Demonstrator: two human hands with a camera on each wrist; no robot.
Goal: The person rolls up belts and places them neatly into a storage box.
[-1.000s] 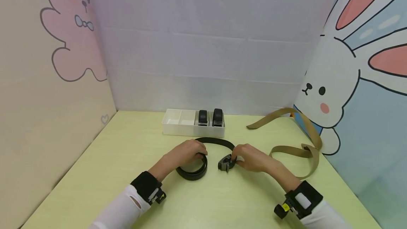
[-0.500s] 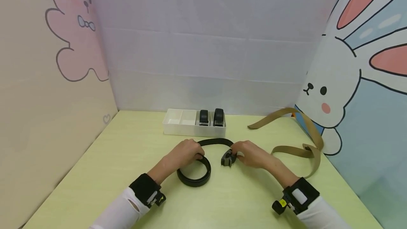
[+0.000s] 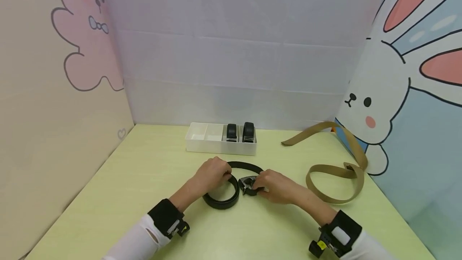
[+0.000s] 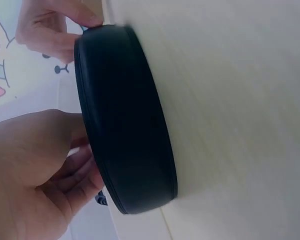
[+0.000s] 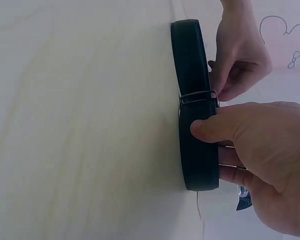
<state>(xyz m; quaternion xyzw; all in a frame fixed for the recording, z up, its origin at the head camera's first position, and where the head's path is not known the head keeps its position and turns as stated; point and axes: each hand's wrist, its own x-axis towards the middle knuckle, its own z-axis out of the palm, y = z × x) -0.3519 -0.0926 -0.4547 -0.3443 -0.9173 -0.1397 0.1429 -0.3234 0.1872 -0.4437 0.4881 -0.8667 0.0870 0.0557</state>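
A person coils a black belt on a pale green bench, well back from the near edge and with open room on every side. The left hand curls its fingers over the rolled part of the strap, thumb outside and fingertips inside the ring, holding the coil on edge. The right hand pinches the belt's loose end at the metal buckle, thumb pressed flat on the strap's outer face, just beside the coil. The strap looks smooth and matte, with a stitched rim, and forms a neat oval loop; a short arc of it runs behind both hands.

Behind them, near the rear wall, stands a white divided plastic tray with two rolled black belts upright in its right-hand compartments. To the right, a tan webbing belt sprawls in loose curves toward the bench's right edge, well apart from the hands. Cartoon rabbit panels wall in the bench on both sides.
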